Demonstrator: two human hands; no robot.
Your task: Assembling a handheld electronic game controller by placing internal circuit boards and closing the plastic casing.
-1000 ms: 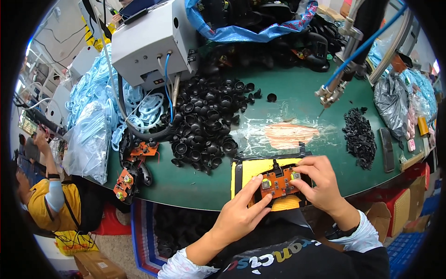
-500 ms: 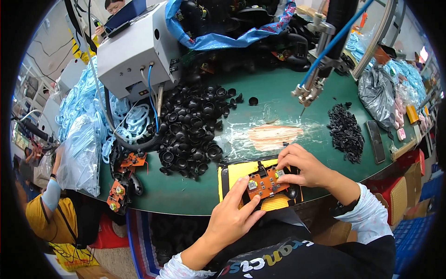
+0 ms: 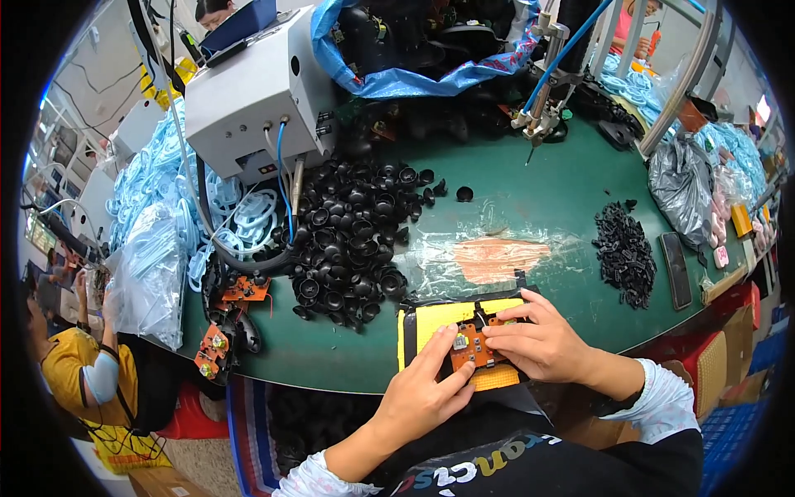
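Note:
An orange circuit board [image 3: 473,352] with a pale joystick module on its left part lies in a dark shell on a yellow pad [image 3: 433,319] at the table's near edge. My left hand [image 3: 421,388] holds the board's left side, its fingertips beside the joystick module and its thumb at the near edge. Over the board's right part, my right hand [image 3: 542,340] has its fingers closed together and pressed down. Those fingers hide that side of the board and most of the shell. A short black cable rises from the board's far edge.
Left of the pad lies a heap of black round caps [image 3: 352,240]; a pile of small black parts [image 3: 625,257] and a phone [image 3: 675,271] lie right. Beyond stand a grey machine box [image 3: 248,99], a blue sack [image 3: 414,83] and a hanging metal nozzle tool [image 3: 538,124]. Another person sits far left.
My right hand has gone from pinching the right joystick module to lying over the board's right part with fingers together. My left hand keeps its hold. The whole view has shifted slightly.

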